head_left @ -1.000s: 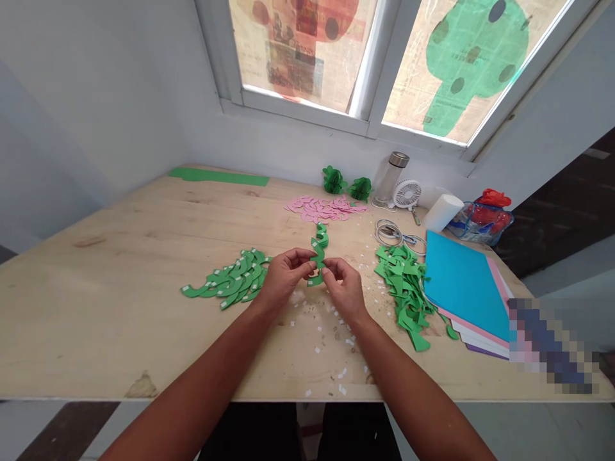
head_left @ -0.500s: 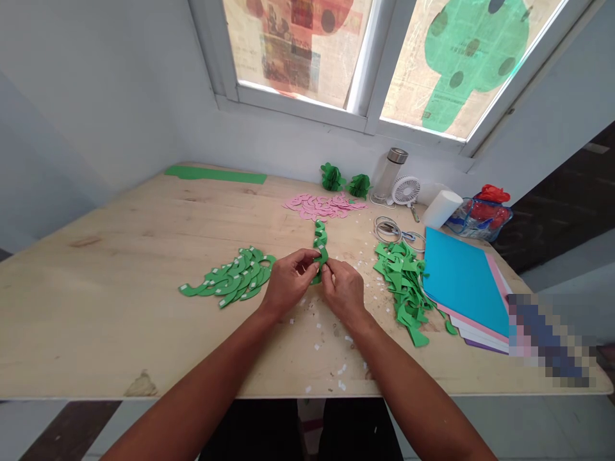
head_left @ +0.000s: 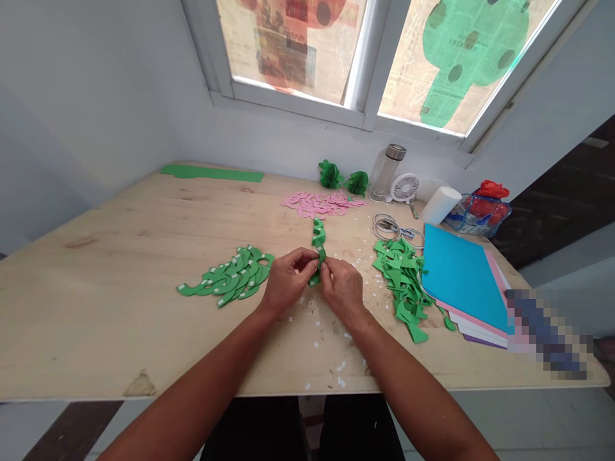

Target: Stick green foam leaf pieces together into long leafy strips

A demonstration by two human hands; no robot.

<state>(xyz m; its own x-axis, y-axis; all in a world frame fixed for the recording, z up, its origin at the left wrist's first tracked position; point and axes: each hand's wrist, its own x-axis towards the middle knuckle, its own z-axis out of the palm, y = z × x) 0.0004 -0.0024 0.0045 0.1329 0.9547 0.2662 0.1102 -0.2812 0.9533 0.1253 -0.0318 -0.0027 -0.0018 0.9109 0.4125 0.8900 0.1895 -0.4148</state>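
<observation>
Between my two hands is a curved green foam-sheet cutout (head_left: 321, 254) with a small white square on it. My left hand (head_left: 288, 276) pinches its left side with thumb and fingertips. From the other side, my right hand (head_left: 343, 282) pinches its edge. Several more green cutouts (head_left: 318, 230) stand in a short row just beyond my fingers. Left of my left hand lies a heap of curved green pieces (head_left: 235, 276) dotted with white squares. Part of the held piece is hidden behind my fingers.
Green scraps (head_left: 403, 282) and stacked coloured sheets (head_left: 464, 275) lie on the right. Pink cutouts (head_left: 319, 203), two green paper ornaments (head_left: 330, 174), a bottle (head_left: 388, 171), a small fan (head_left: 403, 187), scissors (head_left: 406, 233) and a white roll (head_left: 441, 205) stand or lie farther back. White bits (head_left: 341, 366) litter the tabletop.
The view has shifted slightly. My hands keep nearly the same pose, still pinching the green cutout, which looks slightly turned.
</observation>
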